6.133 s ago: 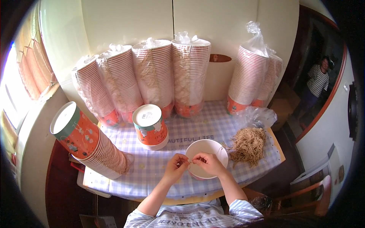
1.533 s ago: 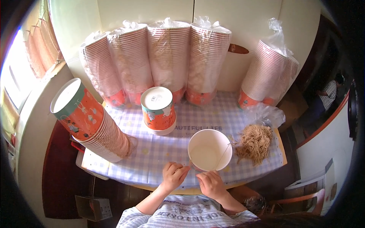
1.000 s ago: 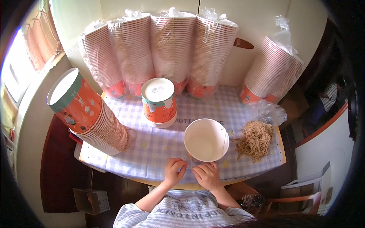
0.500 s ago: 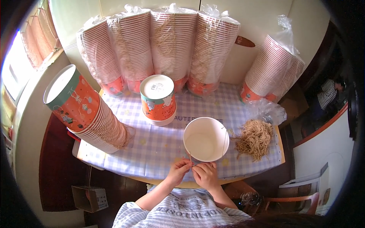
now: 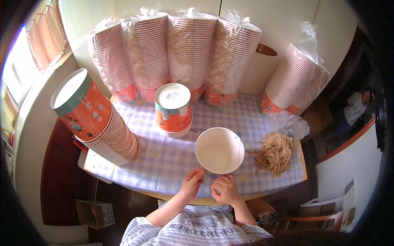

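A paper bucket point(image 5: 214, 156), white inside, stands upright near the front edge of the table. My left hand point(image 5: 191, 185) is at its near-left rim, thumb and fingers pinching a thin tan cord point(image 5: 203, 168). My right hand point(image 5: 225, 189) is curled closed just below the near rim, to the right of the left hand. What its fingers hold, if anything, is hidden. A thin strand of cord also shows at the bucket's right rim. To the right lies a loose heap of tan cords point(image 5: 276, 153).
An upside-down orange bucket point(image 5: 174, 119) sits behind. At the left leans a tall nested stack point(image 5: 94, 117) of buckets. Several plastic-wrapped stacks point(image 5: 191, 53) line the wall, with another wrapped stack point(image 5: 287, 78) at the right. Crumpled plastic point(image 5: 289, 125) lies near the cords. A checked cloth point(image 5: 172, 164) covers the table.
My hands were together at the near rim and are now apart. The left has risen slightly along the rim with the cord; the right has curled in and moved a little right.
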Tool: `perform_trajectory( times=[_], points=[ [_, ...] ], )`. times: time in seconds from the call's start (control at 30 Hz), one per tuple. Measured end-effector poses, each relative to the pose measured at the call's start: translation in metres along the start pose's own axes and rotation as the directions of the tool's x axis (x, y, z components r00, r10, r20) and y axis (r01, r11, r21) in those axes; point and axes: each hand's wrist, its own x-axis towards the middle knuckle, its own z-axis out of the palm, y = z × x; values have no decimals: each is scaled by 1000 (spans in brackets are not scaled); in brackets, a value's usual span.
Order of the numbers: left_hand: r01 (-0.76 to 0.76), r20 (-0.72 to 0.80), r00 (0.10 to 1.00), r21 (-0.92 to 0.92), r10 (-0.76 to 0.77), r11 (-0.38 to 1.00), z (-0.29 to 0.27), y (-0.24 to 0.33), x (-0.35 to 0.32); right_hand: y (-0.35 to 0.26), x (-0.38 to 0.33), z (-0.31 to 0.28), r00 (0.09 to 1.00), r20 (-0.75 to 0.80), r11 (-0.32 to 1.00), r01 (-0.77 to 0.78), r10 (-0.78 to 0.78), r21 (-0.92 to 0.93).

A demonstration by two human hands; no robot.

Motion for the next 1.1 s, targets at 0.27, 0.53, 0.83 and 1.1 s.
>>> perform_trajectory(
  times=[0.27, 0.53, 0.83, 1.1],
  points=[
    [-114, -29, 992, 150, 120, 982, 3, 3, 7, 18, 4, -10, 999, 9, 995, -48, 48, 83],
    [-165, 46, 986, 218, 159, 962, -4, 3, 10, -17, 15, 4, 988, 41, 989, -147, 146, 25],
    [117, 205, 973, -52, -105, 992, -9, 9, 4, -20, 22, 15, 996, -44, 997, -83, 82, -4],
    [222, 226, 959, -230, -169, 948, -14, 5, 7, -23, 23, 11, 997, -27, 997, -75, 75, 19]
  ],
)
